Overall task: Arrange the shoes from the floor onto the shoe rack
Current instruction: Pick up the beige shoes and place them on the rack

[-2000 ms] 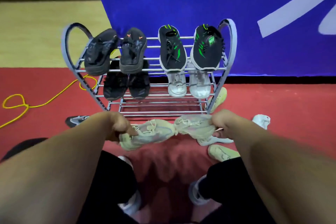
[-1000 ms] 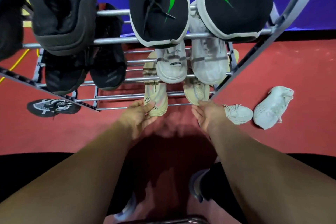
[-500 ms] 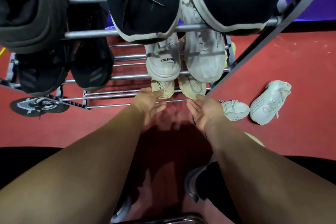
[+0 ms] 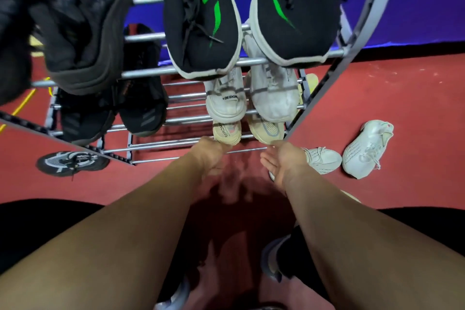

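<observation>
Beneath the lowest rails of the shoe rack [image 4: 148, 73], right-hand bay: the left cream shoe [image 4: 226, 132] and the right cream shoe [image 4: 266, 129] lie side by side, heels toward the person, toes hidden under the white pair [image 4: 225, 104] on the middle tier.

The left hand [image 4: 208, 156] meets the heel of the left cream shoe. Blur hides whether its fingers are curled or flat, so its hold cannot be told. The right hand [image 4: 281, 158] is spread, palm turned inward and fingers straight, just at the heel of the right cream shoe. Contact there is uncertain.

The step in hand appears to be seating this pair. It is best done by pressing each heel squarely with flat fingers, so that both soles bear on two rails and the heels finish level with each other.

The push should be gentle, since the black-and-green trainers [image 4: 201, 33] on the top tier overhang their front rail and a jolt might tip them.

Two white sneakers [image 4: 323, 160] [image 4: 367, 148] and a dark sneaker [image 4: 70, 162] remain on the red floor [image 4: 402, 108].
</observation>
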Tool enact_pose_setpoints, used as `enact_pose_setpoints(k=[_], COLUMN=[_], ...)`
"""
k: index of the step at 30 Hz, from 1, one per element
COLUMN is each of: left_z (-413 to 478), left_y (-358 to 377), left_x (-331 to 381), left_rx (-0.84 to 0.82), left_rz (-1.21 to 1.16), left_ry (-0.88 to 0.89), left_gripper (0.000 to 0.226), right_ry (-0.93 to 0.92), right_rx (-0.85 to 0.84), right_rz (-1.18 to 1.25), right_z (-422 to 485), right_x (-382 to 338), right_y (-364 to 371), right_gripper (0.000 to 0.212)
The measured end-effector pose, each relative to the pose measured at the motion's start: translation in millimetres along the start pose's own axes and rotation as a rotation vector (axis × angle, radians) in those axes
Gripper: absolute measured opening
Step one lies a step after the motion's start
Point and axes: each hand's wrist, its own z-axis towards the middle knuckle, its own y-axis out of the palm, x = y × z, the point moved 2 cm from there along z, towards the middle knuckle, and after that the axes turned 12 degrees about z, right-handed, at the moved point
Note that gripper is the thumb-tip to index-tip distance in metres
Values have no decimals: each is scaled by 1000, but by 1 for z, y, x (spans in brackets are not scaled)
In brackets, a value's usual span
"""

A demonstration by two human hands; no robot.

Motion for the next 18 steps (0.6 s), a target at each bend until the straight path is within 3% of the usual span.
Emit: enact_pose_setpoints(k=[4, 9, 12, 18], left_z=[-38, -98, -137, -211], left_y=[-18, -20, -9, 28], left_x=[11, 28, 41, 71], left_rx=[-30, -24, -14, 101], left_rz=[296, 461, 644, 860], left_ry=[115, 225, 348, 568], left_gripper=[16, 17, 17, 22], right_ry=[-50, -174, -245, -394], right_rx=[-32, -160, -199, -29], right_rz=[-112, -219, -224, -182], right_z=[-38, -102, -145, -203], right_x=[-15, -47, -73, -119], right_y=[-13, -37, -74, -201], right_gripper=[19, 29, 19, 31])
